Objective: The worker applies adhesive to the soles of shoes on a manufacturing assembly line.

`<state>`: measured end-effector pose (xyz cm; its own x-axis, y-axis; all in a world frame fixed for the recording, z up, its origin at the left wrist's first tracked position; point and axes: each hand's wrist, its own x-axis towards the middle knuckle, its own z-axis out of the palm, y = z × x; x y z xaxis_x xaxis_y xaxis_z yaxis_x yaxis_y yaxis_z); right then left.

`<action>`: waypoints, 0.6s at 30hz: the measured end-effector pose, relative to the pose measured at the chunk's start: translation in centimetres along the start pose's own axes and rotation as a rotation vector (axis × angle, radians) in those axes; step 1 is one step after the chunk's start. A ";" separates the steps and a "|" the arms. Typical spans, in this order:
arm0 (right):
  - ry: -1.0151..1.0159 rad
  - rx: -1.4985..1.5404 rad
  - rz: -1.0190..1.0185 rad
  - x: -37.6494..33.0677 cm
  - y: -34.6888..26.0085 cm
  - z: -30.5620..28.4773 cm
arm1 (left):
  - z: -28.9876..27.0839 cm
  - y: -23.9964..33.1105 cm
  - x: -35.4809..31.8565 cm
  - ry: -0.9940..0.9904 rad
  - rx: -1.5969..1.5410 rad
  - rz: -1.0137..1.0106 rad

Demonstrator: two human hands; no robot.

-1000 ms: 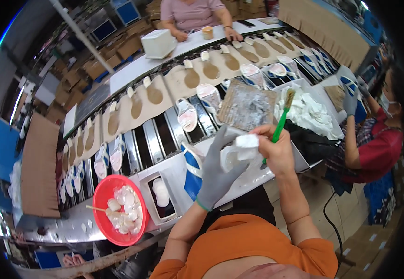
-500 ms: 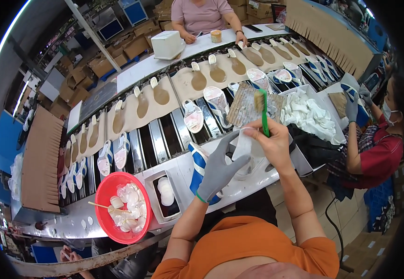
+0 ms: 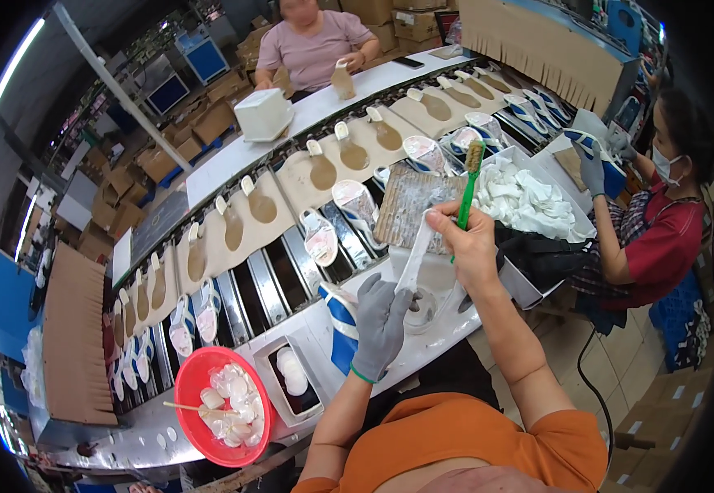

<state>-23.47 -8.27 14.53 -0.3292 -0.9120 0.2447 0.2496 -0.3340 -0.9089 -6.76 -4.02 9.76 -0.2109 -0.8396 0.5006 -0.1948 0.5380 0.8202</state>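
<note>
The bare right hand, right of centre in the frame, pinches the upper end of a white strip between thumb and finger while also keeping a green brush tucked in its grip, bristles up. The gloved left hand closes narrowly on the strip's lower end, so the strip slants taut between them. The step in hand looks like straightening or stretching this strip; the next move would call for an even pinch, with the bristles clear of it. Just left of the glove lies a blue-and-white shoe; above the strip is a smeared board, with white crumpled pieces to its right, and a red bowl sits lower left.
</note>
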 end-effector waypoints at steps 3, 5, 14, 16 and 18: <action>-0.018 0.018 -0.011 -0.3 0.4 0.2 | 0.1 -0.4 -0.8 -0.058 0.116 0.025; -0.043 -0.050 -0.014 -0.3 0.1 0.0 | 0.2 -1.0 -1.7 0.005 0.154 -0.027; -0.175 0.006 -0.132 1.8 -2.4 -2.6 | -3.8 -6.5 -8.3 0.408 0.218 -0.617; -0.209 0.044 -0.105 1.2 -2.3 -2.7 | -3.9 -7.4 -9.2 0.311 0.187 -0.778; -0.241 0.049 -0.074 0.6 -2.3 -2.9 | -3.6 -8.0 -9.5 0.178 0.408 -0.712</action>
<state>-26.90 -7.35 15.81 -0.1231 -0.9130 0.3890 0.2785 -0.4080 -0.8695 0.21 -0.58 -0.58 0.2413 -0.9698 -0.0346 -0.5624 -0.1688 0.8094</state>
